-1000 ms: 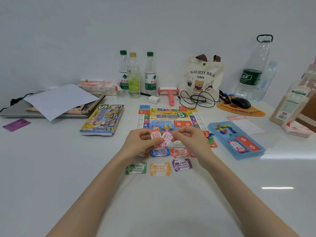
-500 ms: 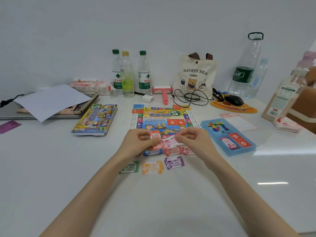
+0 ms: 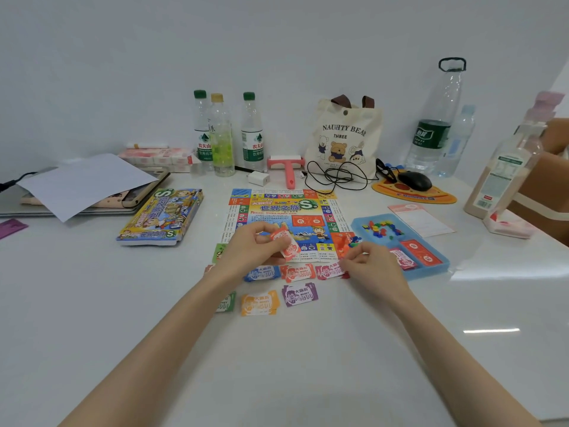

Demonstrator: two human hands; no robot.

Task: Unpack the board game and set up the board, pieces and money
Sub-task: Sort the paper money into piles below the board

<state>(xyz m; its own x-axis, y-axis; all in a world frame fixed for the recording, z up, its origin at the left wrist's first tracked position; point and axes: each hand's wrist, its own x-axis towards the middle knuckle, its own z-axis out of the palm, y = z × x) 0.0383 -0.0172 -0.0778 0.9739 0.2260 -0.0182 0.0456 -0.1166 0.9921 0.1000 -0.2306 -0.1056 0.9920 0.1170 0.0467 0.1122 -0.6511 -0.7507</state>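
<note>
The colourful game board (image 3: 281, 211) lies flat at the table's middle. My left hand (image 3: 251, 246) holds a small stack of red and pink money notes (image 3: 284, 241) above the board's near edge. My right hand (image 3: 374, 263) has its fingertips on the pink note pile (image 3: 329, 270), at the right end of a row with the blue pile (image 3: 263, 273) and the red pile (image 3: 297, 272). Nearer me lie the green pile (image 3: 226, 303), orange pile (image 3: 260, 303) and purple pile (image 3: 299, 294). The blue tray (image 3: 431, 266) holds small coloured pieces (image 3: 381, 228) and red cards (image 3: 419, 253).
The game box (image 3: 160, 217) lies left of the board. Three bottles (image 3: 226, 134), a pink roller (image 3: 286, 167), a cable, a tote bag (image 3: 343, 140), a mouse (image 3: 414, 180) and large bottles line the back. A laptop under paper (image 3: 83, 183) sits far left.
My right hand has left the notes that both hands held together and moved right and down to the pink pile. My left hand keeps the remaining notes.
</note>
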